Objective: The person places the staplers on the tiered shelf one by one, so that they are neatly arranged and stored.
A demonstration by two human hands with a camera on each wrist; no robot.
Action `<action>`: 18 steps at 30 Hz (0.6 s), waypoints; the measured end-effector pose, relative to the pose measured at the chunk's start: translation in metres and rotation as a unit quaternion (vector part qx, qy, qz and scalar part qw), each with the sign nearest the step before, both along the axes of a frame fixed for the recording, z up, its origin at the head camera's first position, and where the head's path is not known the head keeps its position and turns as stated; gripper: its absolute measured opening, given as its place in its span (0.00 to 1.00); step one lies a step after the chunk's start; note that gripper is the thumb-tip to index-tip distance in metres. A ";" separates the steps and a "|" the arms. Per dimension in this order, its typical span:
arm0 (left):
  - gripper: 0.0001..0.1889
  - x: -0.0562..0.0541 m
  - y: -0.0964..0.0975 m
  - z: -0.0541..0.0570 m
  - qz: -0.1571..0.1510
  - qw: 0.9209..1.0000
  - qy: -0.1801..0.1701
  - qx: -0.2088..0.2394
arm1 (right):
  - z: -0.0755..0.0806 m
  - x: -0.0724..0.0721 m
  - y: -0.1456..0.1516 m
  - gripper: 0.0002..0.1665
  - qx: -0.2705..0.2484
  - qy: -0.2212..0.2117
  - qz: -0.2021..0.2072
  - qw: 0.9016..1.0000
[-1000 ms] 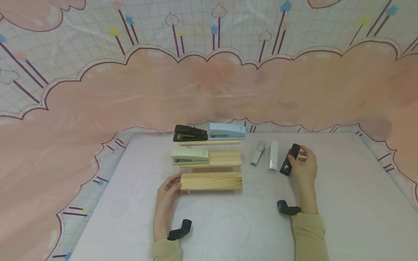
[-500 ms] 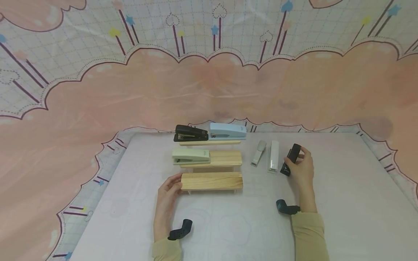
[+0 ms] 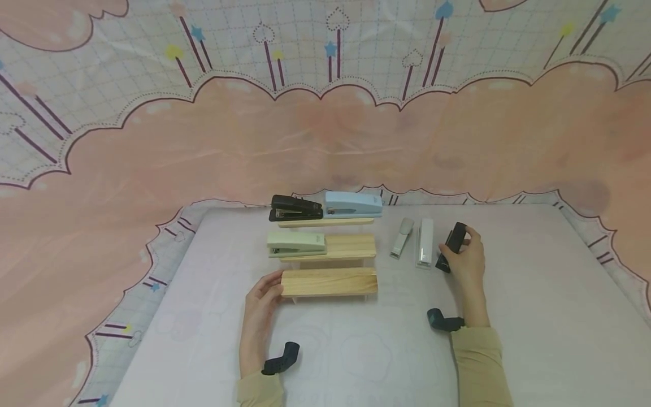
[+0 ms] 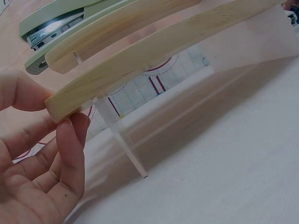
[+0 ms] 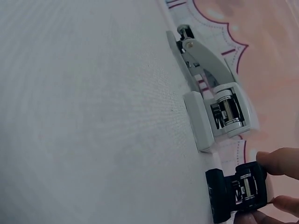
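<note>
A tiered wooden display stand with clear legs stands at the middle of the table. My left hand pinches the left end of its lowest step, thumb on one side and fingers on the other in the left wrist view. On the right, my right hand grips a black stapler by its sides; in the right wrist view its front end faces the camera, its base at the tabletop. Left of it lie a white stapler and a slim grey stapler.
The stand's top step bears another black stapler and a light blue stapler. A pale green stapler sits on the left half of the middle step. A patterned curtain hangs behind the white table.
My right hand and forearm have shifted slightly left, the fingers settling closer round the black stapler, which stays nearly in place. The left hand keeps its hold on the stand.
</note>
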State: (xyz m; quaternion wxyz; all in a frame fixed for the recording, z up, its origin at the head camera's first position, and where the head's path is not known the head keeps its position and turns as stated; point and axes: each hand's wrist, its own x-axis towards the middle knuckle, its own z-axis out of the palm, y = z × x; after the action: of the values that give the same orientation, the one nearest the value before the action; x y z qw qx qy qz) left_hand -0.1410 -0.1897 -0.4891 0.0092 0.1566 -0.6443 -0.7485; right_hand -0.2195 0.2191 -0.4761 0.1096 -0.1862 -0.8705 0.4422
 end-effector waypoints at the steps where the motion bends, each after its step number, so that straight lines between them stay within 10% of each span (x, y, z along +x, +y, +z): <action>1: 0.21 0.000 0.000 0.000 0.002 1.000 0.000 0.001 | 0.000 0.000 0.000 0.48 0.000 0.000 0.000 1.000; 18: 0.21 -0.001 0.000 0.000 0.004 1.000 -0.002 -0.004 | 0.000 0.001 -0.001 0.45 -0.007 0.002 0.000 1.000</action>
State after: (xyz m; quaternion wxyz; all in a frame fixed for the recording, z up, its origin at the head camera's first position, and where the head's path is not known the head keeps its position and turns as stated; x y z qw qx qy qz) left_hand -0.1418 -0.1900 -0.4887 0.0119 0.1608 -0.6465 -0.7457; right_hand -0.2184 0.2182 -0.4759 0.1102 -0.1865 -0.8669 0.4489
